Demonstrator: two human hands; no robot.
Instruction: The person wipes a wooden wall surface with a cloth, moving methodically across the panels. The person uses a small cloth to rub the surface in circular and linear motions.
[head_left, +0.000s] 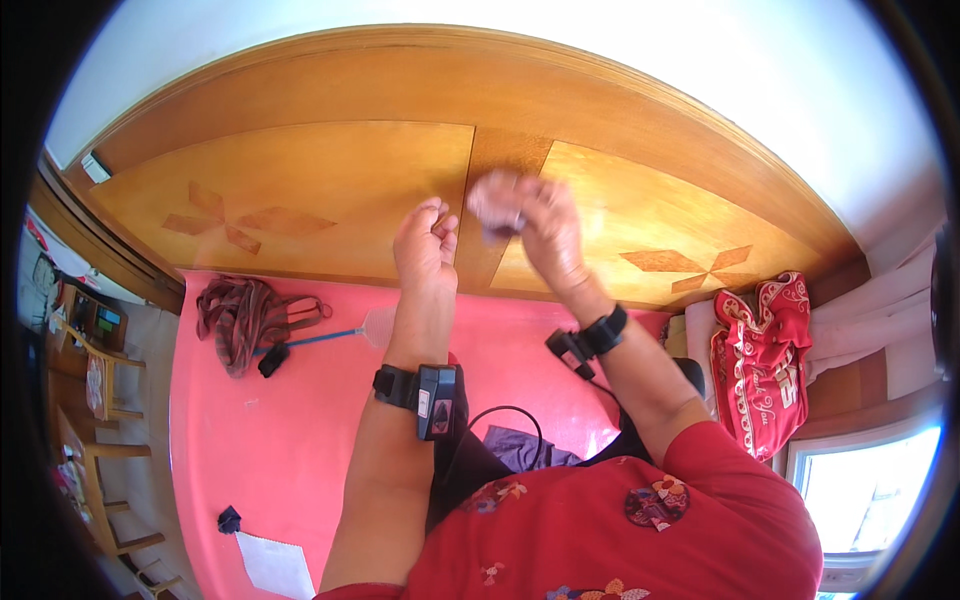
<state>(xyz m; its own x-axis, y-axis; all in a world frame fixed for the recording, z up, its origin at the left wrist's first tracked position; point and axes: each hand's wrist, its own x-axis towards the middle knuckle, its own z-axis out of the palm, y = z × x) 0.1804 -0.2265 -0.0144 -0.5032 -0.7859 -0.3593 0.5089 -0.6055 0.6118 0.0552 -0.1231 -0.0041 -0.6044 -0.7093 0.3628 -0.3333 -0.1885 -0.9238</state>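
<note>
My right hand (553, 238) is raised in front of the wooden headboard panel (360, 180) and grips a bunched pinkish-grey cloth (495, 202). Motion blur hides the cloth's exact shape. Just to its left, my left hand (426, 247) is held up with its fingers curled inward. Whether something small sits between the left fingertips, I cannot tell. The two hands are apart. Below them spreads a pink sheet (277, 442), and a purple-grey cloth (529, 448) lies on it near my legs.
On the left of the sheet lie a striped brown cloth (240, 319), a fly swatter (379, 326) and a small black object (274, 360). Nearer me are a dark crumpled cloth (229, 519) and a white zigzag-edged cloth (276, 562). A red patterned fabric bundle (761, 367) bears writing at right.
</note>
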